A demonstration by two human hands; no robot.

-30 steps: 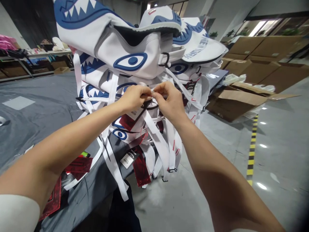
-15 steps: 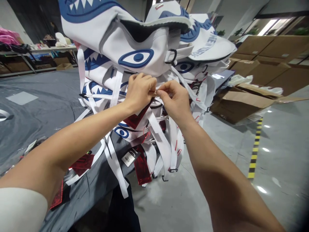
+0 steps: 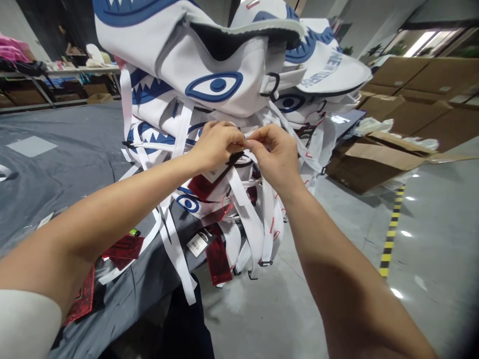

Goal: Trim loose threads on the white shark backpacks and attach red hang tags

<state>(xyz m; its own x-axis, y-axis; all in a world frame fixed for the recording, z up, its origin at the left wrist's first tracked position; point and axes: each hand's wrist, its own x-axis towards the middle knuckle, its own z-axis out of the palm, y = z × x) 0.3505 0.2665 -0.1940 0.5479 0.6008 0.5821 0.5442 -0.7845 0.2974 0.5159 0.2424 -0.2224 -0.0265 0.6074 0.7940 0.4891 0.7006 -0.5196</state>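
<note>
Tag (image 3: 216, 172) seen below top bag (image 3: 239, 65); there, left hand (image 3: 214, 144) and right hand (image 3: 277, 153) are pinched closed, anything held too small to tell. Tag could be dropped if pinch is loosened.

L hand (image 3: 218, 145), R hand (image 3: 277, 153) pinched (prob. touching).

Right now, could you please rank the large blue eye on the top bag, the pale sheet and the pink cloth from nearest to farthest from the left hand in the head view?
From the left hand:
1. Large blue eye, just above it.
2. Pale sheet, off left on the table.
3. Pink cloth, far left, in the background.
</note>
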